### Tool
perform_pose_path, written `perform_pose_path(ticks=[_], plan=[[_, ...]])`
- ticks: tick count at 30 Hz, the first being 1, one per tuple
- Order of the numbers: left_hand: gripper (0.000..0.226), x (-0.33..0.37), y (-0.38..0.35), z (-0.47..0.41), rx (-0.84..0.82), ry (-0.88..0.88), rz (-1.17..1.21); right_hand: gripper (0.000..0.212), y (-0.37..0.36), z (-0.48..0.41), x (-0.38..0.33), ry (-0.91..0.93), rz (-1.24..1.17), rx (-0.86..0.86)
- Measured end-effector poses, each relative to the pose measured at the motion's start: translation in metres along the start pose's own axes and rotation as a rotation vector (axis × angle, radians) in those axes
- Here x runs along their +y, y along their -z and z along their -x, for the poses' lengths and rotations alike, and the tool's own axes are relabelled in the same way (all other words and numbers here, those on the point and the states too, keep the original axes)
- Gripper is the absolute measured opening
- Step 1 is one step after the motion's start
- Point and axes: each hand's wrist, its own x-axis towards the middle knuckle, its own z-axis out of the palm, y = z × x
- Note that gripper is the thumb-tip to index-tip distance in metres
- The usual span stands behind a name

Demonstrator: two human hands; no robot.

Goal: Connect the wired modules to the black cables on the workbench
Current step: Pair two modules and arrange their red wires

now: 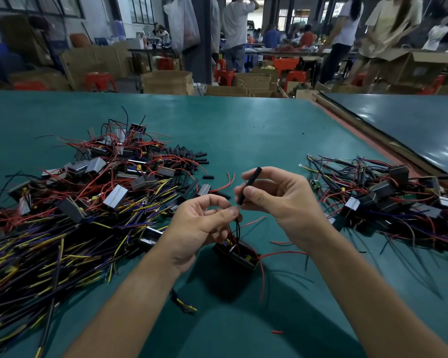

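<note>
From the head view, the left hand (204, 226) holds a module (237, 254) by the near edge of the desk (256, 130). Its grip pinches the wire ends upward, I think for joining. The right hand (279, 200), its grip pinching a black cable (248, 186), aims the cable at them. The hands work in the gap between the left heap (88, 189) and the right heap (386, 197).

Left hand (204, 223) pinches module (237, 254) wires; right hand (277, 200) pinches black tube (249, 186).

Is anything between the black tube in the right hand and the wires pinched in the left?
Nothing visible. The black tube in the right hand ends beside the wires pinched by the left hand; only a bare gap separates them.
</note>
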Motion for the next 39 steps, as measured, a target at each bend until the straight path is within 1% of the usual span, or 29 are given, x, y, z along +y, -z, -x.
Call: perform_pose_path(ticks=[7, 11, 14, 17, 22, 29, 34, 36, 39], plan=[[0.029, -0.001, 0.002, -0.001, -0.011, -0.008, 0.013, 0.017, 0.0, -0.001, 0.001, -0.014, 0.02, -0.044], [0.04, -0.001, 0.004, -0.001, -0.044, -0.015, 0.006, 0.016, 0.003, -0.002, 0.001, -0.032, 0.051, -0.044], [0.037, -0.003, 0.003, -0.002, -0.032, -0.033, -0.078, 0.013, 0.003, -0.002, 0.001, -0.048, 0.084, -0.044], [0.033, -0.004, 0.002, -0.001, -0.016, -0.064, -0.164, 0.016, 0.004, -0.001, 0.0, -0.052, 0.117, -0.055], [0.034, -0.005, 0.001, -0.002, 0.002, -0.072, -0.161, 0.023, 0.005, -0.001, 0.001, -0.071, 0.197, -0.099], [0.041, -0.009, 0.002, -0.005, 0.028, -0.085, -0.258, 0.019, 0.014, -0.002, -0.001, -0.074, 0.293, -0.132], [0.043, -0.013, 0.001, -0.006, 0.027, -0.117, -0.326, 0.015, 0.011, 0.001, 0.002, -0.103, 0.419, -0.263], [0.043, -0.013, 0.001, -0.006, 0.035, -0.125, -0.329, 0.013, 0.011, 0.001, 0.003, -0.111, 0.432, -0.265], [0.038, -0.012, 0.0, -0.006, 0.033, -0.112, -0.31, 0.008, 0.014, 0.0, 0.005, -0.123, 0.504, -0.24]])
